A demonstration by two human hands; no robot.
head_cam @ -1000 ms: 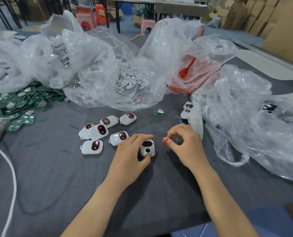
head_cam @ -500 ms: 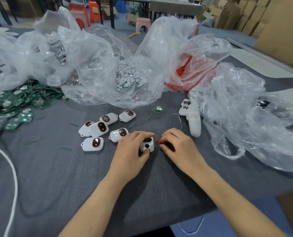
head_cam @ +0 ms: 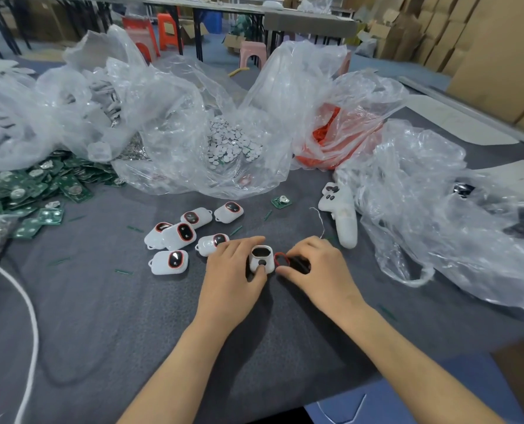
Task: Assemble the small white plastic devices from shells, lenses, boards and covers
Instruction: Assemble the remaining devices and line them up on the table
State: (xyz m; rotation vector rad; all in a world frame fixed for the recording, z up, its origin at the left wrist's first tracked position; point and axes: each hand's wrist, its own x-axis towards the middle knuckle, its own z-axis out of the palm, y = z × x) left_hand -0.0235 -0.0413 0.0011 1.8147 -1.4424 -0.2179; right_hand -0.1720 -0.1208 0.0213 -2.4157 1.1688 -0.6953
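Observation:
My left hand [head_cam: 233, 270] grips a white plastic shell [head_cam: 262, 258] standing on the grey table, open side up, thumb at its front hole. My right hand [head_cam: 318, 270] pinches a thin red ring [head_cam: 280, 259] right beside the shell's right side. Several white devices with red-rimmed dark lenses [head_cam: 179, 237] lie in a cluster left of my left hand. A single green board [head_cam: 281, 201] lies farther back. A heap of green boards [head_cam: 25, 191] sits at far left.
Clear plastic bags crowd the back: one with small white discs [head_cam: 230, 143], one with red parts [head_cam: 337, 139], and a big crumpled bag [head_cam: 438, 215] at right. A white controller-shaped piece [head_cam: 343, 215] lies by it. A white cord [head_cam: 28, 316] curves at left.
My right hand has brought the red ring from above the table down to the shell's right side. My left hand keeps its hold on the shell.

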